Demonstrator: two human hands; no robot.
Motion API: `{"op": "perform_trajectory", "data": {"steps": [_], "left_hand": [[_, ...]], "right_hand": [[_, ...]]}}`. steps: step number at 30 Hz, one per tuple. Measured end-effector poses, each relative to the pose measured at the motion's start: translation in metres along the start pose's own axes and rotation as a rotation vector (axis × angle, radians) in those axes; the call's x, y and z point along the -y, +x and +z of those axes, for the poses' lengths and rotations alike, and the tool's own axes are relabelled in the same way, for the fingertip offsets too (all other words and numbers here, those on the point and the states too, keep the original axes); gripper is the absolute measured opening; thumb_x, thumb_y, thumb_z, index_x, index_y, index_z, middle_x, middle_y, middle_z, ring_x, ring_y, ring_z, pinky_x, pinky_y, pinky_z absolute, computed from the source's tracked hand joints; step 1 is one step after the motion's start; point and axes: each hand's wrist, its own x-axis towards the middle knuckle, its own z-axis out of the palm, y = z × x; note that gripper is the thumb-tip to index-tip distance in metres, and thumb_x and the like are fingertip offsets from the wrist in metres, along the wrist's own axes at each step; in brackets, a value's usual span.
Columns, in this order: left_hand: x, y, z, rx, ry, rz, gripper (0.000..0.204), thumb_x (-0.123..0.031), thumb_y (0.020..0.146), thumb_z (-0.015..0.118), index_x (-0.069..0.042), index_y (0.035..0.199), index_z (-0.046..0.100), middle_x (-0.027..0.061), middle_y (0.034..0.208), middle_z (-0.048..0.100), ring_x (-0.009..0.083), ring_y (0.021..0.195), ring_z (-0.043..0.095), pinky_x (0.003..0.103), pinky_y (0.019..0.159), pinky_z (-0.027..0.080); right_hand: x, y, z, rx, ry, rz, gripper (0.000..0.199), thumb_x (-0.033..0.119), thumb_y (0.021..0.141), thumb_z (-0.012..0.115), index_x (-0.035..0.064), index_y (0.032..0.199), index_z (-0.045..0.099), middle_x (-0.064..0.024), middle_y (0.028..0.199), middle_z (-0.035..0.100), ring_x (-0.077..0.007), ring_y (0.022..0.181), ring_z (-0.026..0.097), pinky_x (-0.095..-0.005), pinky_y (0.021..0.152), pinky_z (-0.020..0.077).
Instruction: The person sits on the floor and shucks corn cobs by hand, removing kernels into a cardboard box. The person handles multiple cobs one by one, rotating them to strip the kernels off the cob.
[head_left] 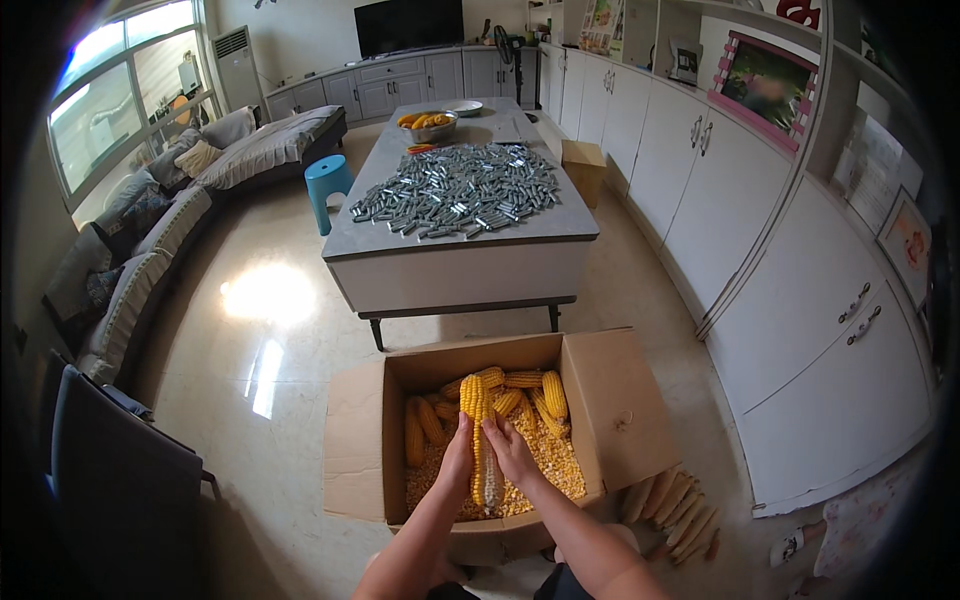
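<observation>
An ear of corn (474,398) stands tilted between my two hands, above an open cardboard box (365,440). Most of it carries yellow kernels, while a pale stripped patch shows along its lower right side. My left hand (458,456) is closed around its left side. On the other side my right hand (511,455) grips it, with the thumb lying against the kernels. Loose kernels (555,460) cover the bottom of the box. Several whole ears (553,394) lie along its far and side walls. The palms and some fingertips are hidden.
Bare cobs (683,510) are piled on the floor right of the box. Ahead stands a long table (455,255) bearing many small metallic cylinders (460,190) and a bowl of corn (428,126). A blue stool (327,185) is beside it; white cabinets (690,190) line the right.
</observation>
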Motion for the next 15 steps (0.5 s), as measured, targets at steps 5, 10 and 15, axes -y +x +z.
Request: {"op": "perform_trajectory", "data": {"steps": [5,10,15], "left_hand": [[-0.008,-0.005,0.0,-0.029,-0.001,-0.098,0.063,-0.058,0.086,0.037,-0.007,0.122,0.045,0.0069,0.106,0.055,0.0179,0.09,0.055,0.031,0.077,0.046],[-0.007,-0.002,-0.001,-0.009,-0.028,-0.099,0.063,-0.058,0.087,0.037,-0.006,0.122,0.045,0.0073,0.107,0.054,0.0175,0.091,0.054,0.031,0.077,0.046],[0.001,0.005,-0.001,0.01,-0.031,-0.001,0.063,-0.059,0.085,0.039,-0.006,0.117,0.047,0.0063,0.097,0.056,0.0165,0.08,0.055,0.03,0.068,0.047]], "right_hand": [[0.0,-0.001,-0.004,0.03,-0.153,-0.007,0.056,0.038,0.091,0.042,-0.0002,0.131,0.034,-0.0156,0.114,0.054,-0.0216,0.104,0.053,-0.0285,0.087,0.0407],[0.002,-0.002,-0.006,0.031,-0.164,-0.013,0.052,0.034,0.09,0.044,-0.0013,0.127,0.038,-0.0154,0.111,0.056,-0.0216,0.102,0.054,-0.0294,0.084,0.0419],[0.011,-0.002,-0.005,-0.005,-0.285,-0.113,0.049,0.032,0.089,0.043,-0.001,0.125,0.041,-0.0203,0.099,0.06,-0.0279,0.091,0.06,-0.0327,0.076,0.0457]]}}
